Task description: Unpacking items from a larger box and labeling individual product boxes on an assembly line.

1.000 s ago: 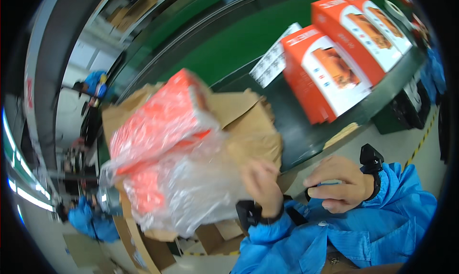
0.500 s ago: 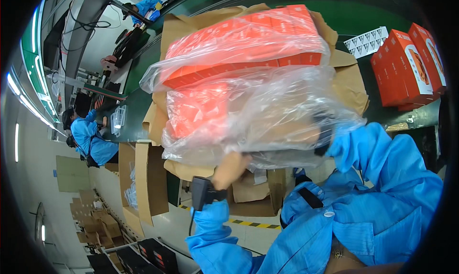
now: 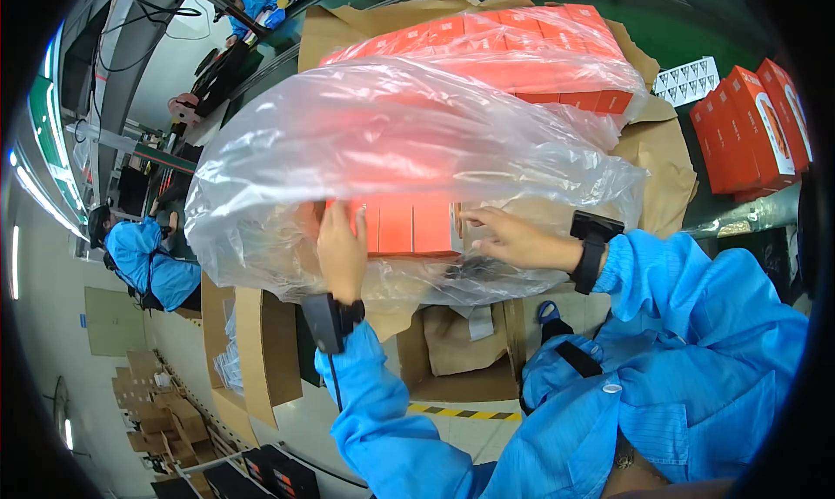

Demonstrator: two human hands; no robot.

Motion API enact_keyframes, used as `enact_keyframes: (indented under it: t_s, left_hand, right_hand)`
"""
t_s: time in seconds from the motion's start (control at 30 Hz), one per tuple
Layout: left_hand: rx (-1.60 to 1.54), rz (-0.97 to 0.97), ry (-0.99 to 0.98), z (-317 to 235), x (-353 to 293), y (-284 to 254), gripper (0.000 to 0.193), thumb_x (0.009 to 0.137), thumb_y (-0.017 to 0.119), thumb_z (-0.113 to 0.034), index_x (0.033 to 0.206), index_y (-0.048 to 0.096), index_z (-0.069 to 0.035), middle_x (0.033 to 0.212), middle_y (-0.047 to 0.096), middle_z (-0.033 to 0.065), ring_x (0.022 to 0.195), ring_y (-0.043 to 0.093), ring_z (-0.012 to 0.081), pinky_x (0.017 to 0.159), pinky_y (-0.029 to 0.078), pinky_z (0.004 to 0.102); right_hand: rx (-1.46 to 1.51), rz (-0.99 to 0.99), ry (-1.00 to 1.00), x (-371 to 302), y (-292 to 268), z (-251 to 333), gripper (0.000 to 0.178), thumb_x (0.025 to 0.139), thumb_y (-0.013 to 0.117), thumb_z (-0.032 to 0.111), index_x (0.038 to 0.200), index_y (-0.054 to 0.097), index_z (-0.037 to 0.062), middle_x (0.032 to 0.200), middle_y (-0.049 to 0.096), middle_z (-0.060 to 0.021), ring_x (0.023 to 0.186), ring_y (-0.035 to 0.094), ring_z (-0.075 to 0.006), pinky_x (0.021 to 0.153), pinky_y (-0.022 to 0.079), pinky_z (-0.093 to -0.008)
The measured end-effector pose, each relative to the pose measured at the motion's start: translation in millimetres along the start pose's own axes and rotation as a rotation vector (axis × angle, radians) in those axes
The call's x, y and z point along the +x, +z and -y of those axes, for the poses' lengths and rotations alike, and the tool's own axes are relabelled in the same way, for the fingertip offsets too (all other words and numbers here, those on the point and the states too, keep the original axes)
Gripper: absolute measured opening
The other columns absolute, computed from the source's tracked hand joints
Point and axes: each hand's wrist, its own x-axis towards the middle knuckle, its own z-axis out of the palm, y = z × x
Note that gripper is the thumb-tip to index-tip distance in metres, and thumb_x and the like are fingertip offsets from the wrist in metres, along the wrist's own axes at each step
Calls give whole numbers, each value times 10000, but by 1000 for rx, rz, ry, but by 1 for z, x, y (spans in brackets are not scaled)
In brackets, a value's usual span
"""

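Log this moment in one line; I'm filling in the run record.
left hand: flat on orange boxes | right hand: on clear plastic bag | orange boxes: bagged, over brown carton

both hands raised, left hand flat, right hand reaching (fingers extended).
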Motion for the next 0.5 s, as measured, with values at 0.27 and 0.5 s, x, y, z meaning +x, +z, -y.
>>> enact_keyframes:
  t_s: [0.27,0.5]
  left_hand:
    - [-51,25,-431,110,34,53,600,807,404,-472,1005,495,87,926,562,224,865,539,336,777,400,360]
    - [-1003,204,-479,77,-57,41,505,811,490,-386,1066,474,49,985,539,94,893,496,152,780,399,270]
  right_hand:
    - [324,134,507,52,40,-28,817,818,473,312,1269,-117,-28,1215,322,-234,1148,317,-273,922,305,-331]
    - [436,24,322,7,31,-19,891,775,435,504,1267,-37,-69,1331,-103,-244,1241,-114,-330,1019,0,-350]
